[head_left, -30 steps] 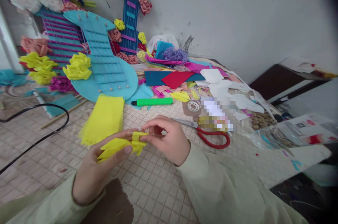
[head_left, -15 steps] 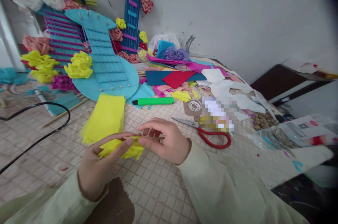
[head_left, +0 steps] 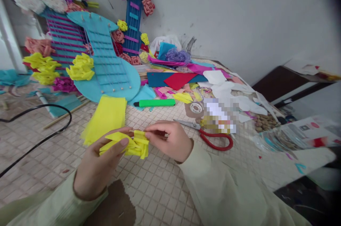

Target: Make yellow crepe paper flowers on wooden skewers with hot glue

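Observation:
A yellow crepe-paper flower [head_left: 133, 146] with folded strips is pinched between the thumb and fingers of my left hand [head_left: 99, 164], above the table. At its upper right edge, one strip looks rolled. My right hand [head_left: 169, 139] has its thumb and fingertips closed beside that strip, on what looks like a thin stick, mostly hidden by the fingers. Just behind my left hand lies a stack of yellow paper sheets [head_left: 109, 114]. Scissors [head_left: 215, 141] with red handles rest to the right of my right hand.
A green marker [head_left: 157, 103] lies beyond my hands. Behind it are paper scraps and a red sheet [head_left: 181, 80]. A blue guitar-shaped cutout [head_left: 117, 73] with paper flowers leans at the left. A black cable [head_left: 68, 110] curves at far left. A plastic bag [head_left: 290, 137] sits right.
My left fingers have shifted, showing more of the yellow flower. My right fingertips have closed more tightly at its edge, and a rolled strip now shows there.

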A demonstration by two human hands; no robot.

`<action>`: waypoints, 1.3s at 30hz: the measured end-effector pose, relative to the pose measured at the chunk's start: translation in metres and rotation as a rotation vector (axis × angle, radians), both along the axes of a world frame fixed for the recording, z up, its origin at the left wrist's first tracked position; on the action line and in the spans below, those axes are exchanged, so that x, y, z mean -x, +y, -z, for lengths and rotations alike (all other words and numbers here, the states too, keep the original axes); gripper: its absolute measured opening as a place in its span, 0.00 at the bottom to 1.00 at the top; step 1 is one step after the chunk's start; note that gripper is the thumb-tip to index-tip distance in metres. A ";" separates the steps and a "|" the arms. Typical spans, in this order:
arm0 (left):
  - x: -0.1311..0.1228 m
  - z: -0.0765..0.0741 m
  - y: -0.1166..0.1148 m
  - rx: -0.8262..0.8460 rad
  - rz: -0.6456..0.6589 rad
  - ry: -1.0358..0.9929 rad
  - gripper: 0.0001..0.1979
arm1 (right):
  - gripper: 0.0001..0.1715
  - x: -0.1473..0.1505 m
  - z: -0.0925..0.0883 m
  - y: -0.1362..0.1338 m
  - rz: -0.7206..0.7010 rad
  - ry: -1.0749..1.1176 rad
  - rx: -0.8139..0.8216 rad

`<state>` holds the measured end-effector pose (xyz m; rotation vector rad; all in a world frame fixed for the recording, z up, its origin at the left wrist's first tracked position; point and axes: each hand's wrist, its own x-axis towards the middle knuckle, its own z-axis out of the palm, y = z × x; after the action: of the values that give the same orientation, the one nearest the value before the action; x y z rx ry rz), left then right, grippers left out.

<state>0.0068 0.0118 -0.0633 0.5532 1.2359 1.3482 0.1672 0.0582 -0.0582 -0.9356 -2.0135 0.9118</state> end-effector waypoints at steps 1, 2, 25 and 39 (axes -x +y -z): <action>0.000 0.001 0.000 -0.019 0.001 -0.007 0.10 | 0.07 0.000 -0.001 0.000 0.001 0.004 0.003; 0.000 0.002 -0.001 -0.043 -0.002 -0.011 0.12 | 0.07 -0.001 -0.002 0.000 0.000 0.012 0.009; -0.005 0.020 -0.010 -0.199 0.090 0.342 0.10 | 0.04 0.005 -0.006 -0.012 0.047 0.097 0.070; -0.007 0.009 -0.012 -0.219 0.105 0.515 0.09 | 0.03 0.005 -0.009 -0.014 0.043 0.112 0.136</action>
<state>0.0135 0.0001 -0.0727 1.1577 1.4486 1.3010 0.1623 0.0445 -0.0494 -0.9757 -1.8492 1.0650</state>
